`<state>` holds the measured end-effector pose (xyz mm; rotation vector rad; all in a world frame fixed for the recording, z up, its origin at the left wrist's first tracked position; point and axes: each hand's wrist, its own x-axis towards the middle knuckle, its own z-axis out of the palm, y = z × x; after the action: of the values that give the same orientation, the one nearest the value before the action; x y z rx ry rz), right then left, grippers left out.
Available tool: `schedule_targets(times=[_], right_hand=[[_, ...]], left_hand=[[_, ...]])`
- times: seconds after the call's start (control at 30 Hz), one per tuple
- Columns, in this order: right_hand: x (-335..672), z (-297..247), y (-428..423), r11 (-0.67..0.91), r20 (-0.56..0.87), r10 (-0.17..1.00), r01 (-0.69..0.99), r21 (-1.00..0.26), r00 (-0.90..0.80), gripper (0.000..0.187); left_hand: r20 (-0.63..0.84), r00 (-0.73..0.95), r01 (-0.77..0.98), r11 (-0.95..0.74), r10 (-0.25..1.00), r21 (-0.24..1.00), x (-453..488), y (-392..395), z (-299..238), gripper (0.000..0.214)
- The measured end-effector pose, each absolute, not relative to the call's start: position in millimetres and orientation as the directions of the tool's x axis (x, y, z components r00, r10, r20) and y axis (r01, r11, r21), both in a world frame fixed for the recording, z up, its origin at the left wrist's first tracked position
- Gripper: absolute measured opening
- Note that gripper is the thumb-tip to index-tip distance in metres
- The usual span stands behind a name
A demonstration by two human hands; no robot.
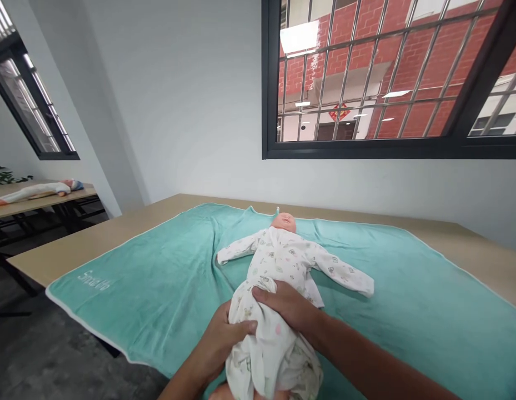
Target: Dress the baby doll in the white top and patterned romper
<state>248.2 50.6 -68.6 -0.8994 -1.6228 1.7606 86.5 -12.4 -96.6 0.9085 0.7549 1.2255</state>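
A baby doll (285, 221) lies on its back on a turquoise blanket (166, 289), its head toward the wall and its arms spread. It wears a white printed baby top (278, 256). White printed baby pants (268, 341) cover its hips and upper legs, bunched toward the bottom of the view, where some bare leg shows. My left hand (224, 340) is closed around the pants on the left side, thumb on top. On the right, my right hand (289, 306) grips them higher up, near the waist, with its thumb across the front. The fingers underneath are hidden.
The blanket covers most of a light wooden table (128, 229) and hangs over its near left edge. A wall and a barred window (366, 83) stand behind. Another clothed doll (45, 190) lies on a second table (16, 203) at the far left.
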Motion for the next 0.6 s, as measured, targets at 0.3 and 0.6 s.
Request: schedule_targets(times=[0.3, 0.6], right_hand=[[258, -52, 53, -0.073, -0.093, 0.577, 0.062, -0.995, -0.811, 0.044], [241, -56, 38, 0.114, 0.078, 0.778, 0.017, -0.993, -0.623, 0.018]], left_hand=[[-0.079, 0.16, -0.578, 0.159, 0.984, 0.8, 82, -16, -93, 0.055], [0.131, -0.041, -0.027, -0.132, 0.991, 0.991, 113, -32, -52, 0.055]])
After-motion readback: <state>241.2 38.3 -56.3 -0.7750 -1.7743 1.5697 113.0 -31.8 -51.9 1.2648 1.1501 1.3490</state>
